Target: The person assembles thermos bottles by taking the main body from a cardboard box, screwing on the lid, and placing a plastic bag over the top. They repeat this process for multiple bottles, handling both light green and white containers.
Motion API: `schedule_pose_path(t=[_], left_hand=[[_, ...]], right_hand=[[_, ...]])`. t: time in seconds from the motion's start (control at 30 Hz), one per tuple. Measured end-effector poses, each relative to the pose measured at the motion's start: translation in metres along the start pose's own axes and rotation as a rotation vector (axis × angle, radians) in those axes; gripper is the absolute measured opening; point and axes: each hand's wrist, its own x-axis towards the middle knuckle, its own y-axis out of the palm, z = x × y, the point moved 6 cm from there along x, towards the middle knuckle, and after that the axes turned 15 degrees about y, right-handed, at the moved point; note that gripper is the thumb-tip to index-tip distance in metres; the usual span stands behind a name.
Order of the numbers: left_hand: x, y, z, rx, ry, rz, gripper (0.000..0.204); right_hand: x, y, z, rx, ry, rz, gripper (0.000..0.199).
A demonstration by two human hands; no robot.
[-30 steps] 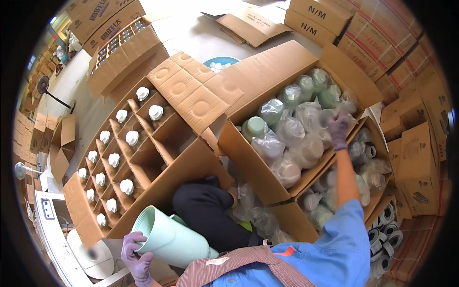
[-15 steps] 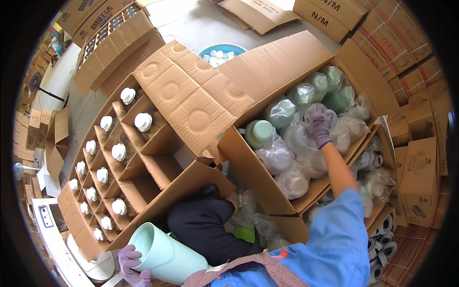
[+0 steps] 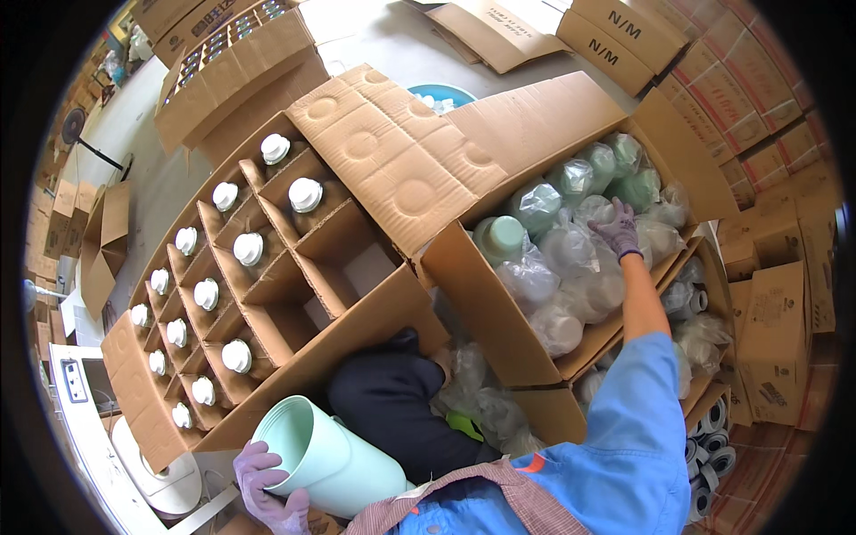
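Observation:
My left hand (image 3: 267,486), in a lilac glove, holds a pale green jug shell (image 3: 343,459) by its wide open rim. The shell lies tilted across my lap, mouth toward the left, with part of a handle behind it. My right hand (image 3: 618,230), gloved too, rests with spread fingers on bagged items in an open carton (image 3: 499,334). Clear plastic bags (image 3: 571,250) wrap most of those items; several look pale green, others whitish. At the carton's near left corner, a green jug (image 3: 501,239) stands bottom up or capped; I cannot tell which.
On the left, a divided carton (image 3: 374,312) holds several white-capped bottles (image 3: 248,249); some cells hold none. Its raised flap (image 3: 383,152) leans toward the right carton. Behind is a blue tub (image 3: 446,96) of white pieces. Stacked cartons (image 3: 771,339) line the right side.
The view has shifted, so the cartons sit a little differently. My right hand has moved slightly right over the bagged items, its fingers now more spread. My left hand still holds the shell.

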Motion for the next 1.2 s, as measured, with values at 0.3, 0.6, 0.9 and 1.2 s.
schedule_pose_path(t=[0.3,0.6,0.9,1.2], left_hand=[[0.012,0.005,-0.008,-0.099,0.083,0.027,0.038],[0.033,0.028,-0.015,-0.135,0.062,-0.018,0.04],[0.048,0.046,-0.027,-0.103,0.044,-0.012,0.037],[0.043,0.051,-0.041,-0.072,-0.007,-0.009,0.034]], right_hand=[[0.029,-0.073,-0.049,0.573,0.256,-0.163,0.079],[0.022,-0.034,-0.054,0.49,0.039,-0.051,0.078],[-0.034,-0.019,-0.047,0.665,0.104,-0.125,0.084],[-0.067,-0.052,-0.258,1.63,0.723,-0.278,0.063]])
